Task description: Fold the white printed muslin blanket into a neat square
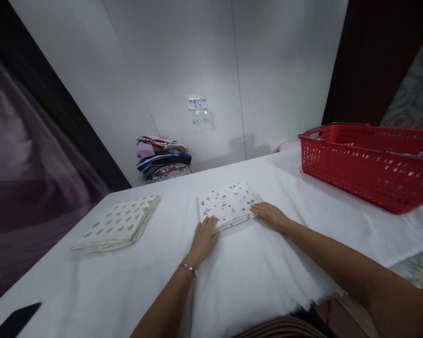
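A folded white cloth [229, 202] with small scattered prints lies flat on the white-covered table, its layered edge facing me. At its near left corner rests my left hand [205, 238], fingers stretched out over the fabric; a bracelet circles that wrist. My right hand [270, 216] lies on the near right corner, its fingers extended across the edge. Both palms face down, and neither hand grips the cloth. To the left sits a second folded cloth [120, 223], cream with grey cloud-like shapes and one yellow one.
A red plastic basket [359, 169] with metal handles stands at the right on the table [155, 281]. Beyond the far edge is a stack of folded fabrics [164, 158] against the wall. A dark flat object [17, 321] lies at the near left corner. Paper labels [201, 121] hang on the wall.
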The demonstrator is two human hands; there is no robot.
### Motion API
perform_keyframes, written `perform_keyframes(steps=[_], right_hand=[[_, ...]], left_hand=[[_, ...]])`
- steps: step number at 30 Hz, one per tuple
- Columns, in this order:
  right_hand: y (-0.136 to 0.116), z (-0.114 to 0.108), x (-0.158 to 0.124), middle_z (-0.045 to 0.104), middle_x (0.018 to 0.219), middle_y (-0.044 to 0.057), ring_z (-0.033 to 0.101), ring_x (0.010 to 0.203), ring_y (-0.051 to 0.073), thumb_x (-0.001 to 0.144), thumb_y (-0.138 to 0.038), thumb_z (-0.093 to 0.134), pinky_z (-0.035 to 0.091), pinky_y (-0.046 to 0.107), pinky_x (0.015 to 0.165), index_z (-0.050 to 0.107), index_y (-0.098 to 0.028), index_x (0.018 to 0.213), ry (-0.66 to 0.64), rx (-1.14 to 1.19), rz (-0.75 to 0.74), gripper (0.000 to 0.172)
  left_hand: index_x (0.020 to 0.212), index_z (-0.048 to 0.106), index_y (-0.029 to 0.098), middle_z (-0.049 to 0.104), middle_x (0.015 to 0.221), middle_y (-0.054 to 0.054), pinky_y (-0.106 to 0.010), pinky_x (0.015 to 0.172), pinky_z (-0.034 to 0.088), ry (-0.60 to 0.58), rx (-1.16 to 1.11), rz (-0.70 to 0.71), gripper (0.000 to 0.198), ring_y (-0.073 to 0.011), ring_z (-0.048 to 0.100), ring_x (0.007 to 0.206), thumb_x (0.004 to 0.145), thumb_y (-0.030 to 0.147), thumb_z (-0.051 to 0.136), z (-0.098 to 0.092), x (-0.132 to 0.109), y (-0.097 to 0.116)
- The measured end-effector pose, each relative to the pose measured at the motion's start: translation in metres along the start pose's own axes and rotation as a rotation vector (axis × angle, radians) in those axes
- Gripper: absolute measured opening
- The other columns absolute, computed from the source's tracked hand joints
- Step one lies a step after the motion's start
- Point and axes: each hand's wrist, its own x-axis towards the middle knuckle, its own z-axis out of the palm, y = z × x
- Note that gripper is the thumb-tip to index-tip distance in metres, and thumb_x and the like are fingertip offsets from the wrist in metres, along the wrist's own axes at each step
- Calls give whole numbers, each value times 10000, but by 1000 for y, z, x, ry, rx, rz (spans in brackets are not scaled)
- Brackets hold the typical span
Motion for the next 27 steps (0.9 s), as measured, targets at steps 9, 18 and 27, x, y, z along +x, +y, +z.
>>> perform_keyframes(steps=[9, 18, 27], right_hand=[[-12, -15, 5, 597, 1196, 94, 546, 1110, 233, 866, -179, 457, 436, 453, 948, 548, -218, 1228, -86, 12, 24, 374], [4, 3, 64, 369, 1411, 134, 280, 1322, 293, 889, -497, 404, 299, 488, 1034, 412, -188, 1344, -242, -36, 291, 550], [23, 17, 61, 225, 1479, 129, 133, 1367, 292, 878, -560, 324, 258, 448, 1051, 362, -148, 1374, -501, 29, 481, 646]], left_hand=[[1318, 435, 174, 418, 1389, -92, -486, 1065, 262, 59, 39, 43, 456, -271, 336, 1301, 911, 372, 384, 1, 23, 21], [1333, 418, 183, 417, 1392, -78, -481, 1062, 268, 88, 70, 34, 463, -279, 335, 1297, 911, 369, 378, 15, 19, 19], [1298, 454, 208, 389, 1411, -77, -459, 1070, 250, -151, -136, -62, 545, -271, 298, 1321, 898, 536, 280, -8, 32, 16]])
